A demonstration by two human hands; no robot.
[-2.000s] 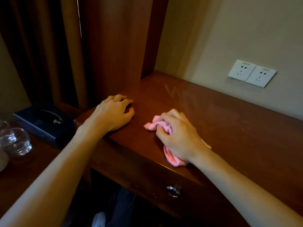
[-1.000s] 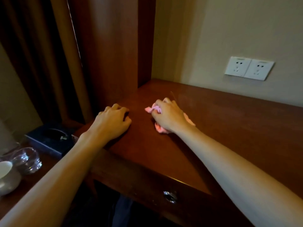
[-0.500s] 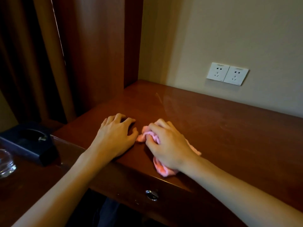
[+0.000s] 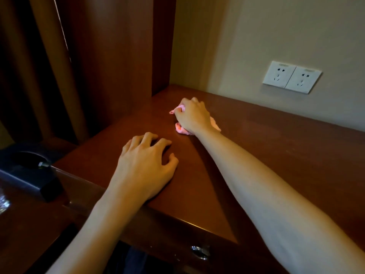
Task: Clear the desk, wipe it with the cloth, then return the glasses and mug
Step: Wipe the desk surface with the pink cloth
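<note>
The right hand [image 4: 192, 115] has its grip closed around the bunched pink cloth [image 4: 180, 129], pressing it onto the wooden worktop [image 4: 276, 147] near the back left corner. The left hand [image 4: 146, 165] rests nearer the front edge, fingers loosely bent, holding nothing.

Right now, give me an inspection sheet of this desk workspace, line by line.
Surface: brown wooden desk, glossy, bare where visible.
Job's things: pink cloth bunched on the desk near the back left corner; glasses and mug not clearly seen, only a glint at the far left edge.
Clutter: dark box on the lower side surface to the left.
Hands: right hand grips the cloth against the desk; left hand rests on the desk, fingers bent, holding nothing.
Cables: nothing seen.
Surroundings: double wall socket, nothing plugged in; wooden panel and curtain on the left; drawer knob below the front edge.
</note>
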